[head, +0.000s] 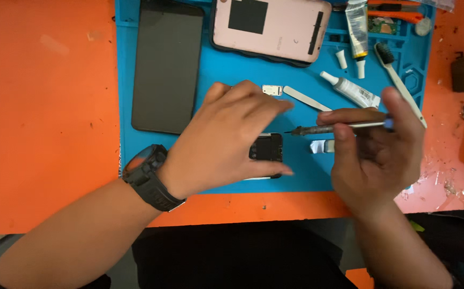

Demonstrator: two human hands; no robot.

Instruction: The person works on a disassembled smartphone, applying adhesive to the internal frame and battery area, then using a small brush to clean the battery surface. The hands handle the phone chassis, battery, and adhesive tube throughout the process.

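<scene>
A: What is held by the left hand (pixel 226 136)?

B: A small dark phone part (pixel 266 148) is pinned to the blue work mat (pixel 221 69), near the mat's front edge. The fingers are spread flat over it, thumb along its near side. Most of the part is hidden by the hand, so its full outline cannot be told. A black wristwatch (pixel 146 174) is worn on that wrist.

A: And the right hand (pixel 379 152)?

B: A slim metal screwdriver (pixel 339 127) is gripped between thumb and fingertips, lying nearly level above the mat. Its dark tip is pointed toward the part and stops just beside the part's upper right corner. Whether the tip touches the part cannot be told.

A: What else is laid on the mat?

B: At the mat's far left, a black screen panel (pixel 166 67) is laid flat. At the far middle, a pink phone back cover (pixel 269 29) with a black square patch is seen. Toward the far right of the mat, a white glue tube (pixel 350 90), a second tube (pixel 357 27) and a toothbrush (pixel 397 80) are found. Between the cover and the left hand, a flat metal spudger (pixel 304 98) and a small silver tray (pixel 272 90) are set. A small silver piece (pixel 321 146) lies on the mat beneath the screwdriver.

A: What is under the mat?

B: An orange table (pixel 44 107) is covered by it; scraps are scattered on the table beyond the mat's right edge.
</scene>
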